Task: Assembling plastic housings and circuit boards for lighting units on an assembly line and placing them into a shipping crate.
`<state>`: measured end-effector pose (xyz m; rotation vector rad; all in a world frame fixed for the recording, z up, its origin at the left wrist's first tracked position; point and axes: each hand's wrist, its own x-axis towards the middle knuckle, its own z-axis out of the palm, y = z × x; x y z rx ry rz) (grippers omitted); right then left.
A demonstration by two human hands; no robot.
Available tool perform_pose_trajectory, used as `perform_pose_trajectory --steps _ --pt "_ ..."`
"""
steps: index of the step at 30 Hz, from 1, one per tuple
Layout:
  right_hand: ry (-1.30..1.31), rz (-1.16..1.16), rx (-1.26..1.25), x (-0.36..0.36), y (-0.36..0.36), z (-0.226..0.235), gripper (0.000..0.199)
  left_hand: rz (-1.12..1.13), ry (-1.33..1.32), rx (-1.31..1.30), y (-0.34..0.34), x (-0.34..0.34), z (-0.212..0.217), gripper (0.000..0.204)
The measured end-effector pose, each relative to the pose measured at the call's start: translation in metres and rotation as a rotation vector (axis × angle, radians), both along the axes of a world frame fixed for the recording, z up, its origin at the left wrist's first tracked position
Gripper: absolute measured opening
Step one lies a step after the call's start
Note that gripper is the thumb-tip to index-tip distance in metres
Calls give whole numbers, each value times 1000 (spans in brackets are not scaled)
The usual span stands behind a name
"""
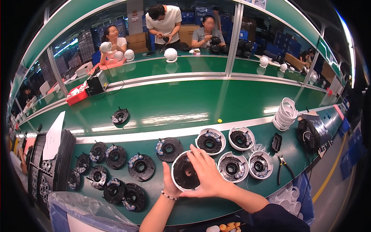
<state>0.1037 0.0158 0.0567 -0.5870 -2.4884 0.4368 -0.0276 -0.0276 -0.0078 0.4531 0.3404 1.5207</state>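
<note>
In front of me, just above the near edge of the green bench, both hands hold a white round housing (173,172) with a black disc (185,170) set inside it. My left hand (169,181) supports its left and lower side. Across the right side lies my right hand (206,172), its fingers reaching over the upper rim and covering part of the disc. Close by on the right, several white cups (233,167) hold black discs with blue circuit boards. To the left, several loose black discs (141,167) with similar boards lie on the bench.
At the right are cutting pliers (284,170), a small black tray (276,142) and stacked white housings (286,114). Black trays (58,166) are piled at the left. Beyond runs a green belt carrying one black disc (120,116). People work across it. A blue bin (305,197) stands lower right.
</note>
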Motion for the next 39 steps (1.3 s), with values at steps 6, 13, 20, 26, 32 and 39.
perform_pose_trajectory --steps 6,13,20,26,32,39 --pt "-95 92 20 3 0 12 109 -60 -62 -49 -6 0 -4 84" --pt "-104 116 42 -2 5 14 109 -34 -133 77 -3 -2 -10 89" --pt "-72 61 56 -6 5 11 111 -9 -93 111 -1 -3 -5 81" --pt "-31 6 82 -15 4 -5 109 141 -56 12 -3 0 4 74" --pt "-15 -13 86 -17 0 -5 107 136 -67 65 -5 -2 2 71" --pt "3 -66 131 -18 -2 -17 104 171 -81 11 -3 -3 0 64"
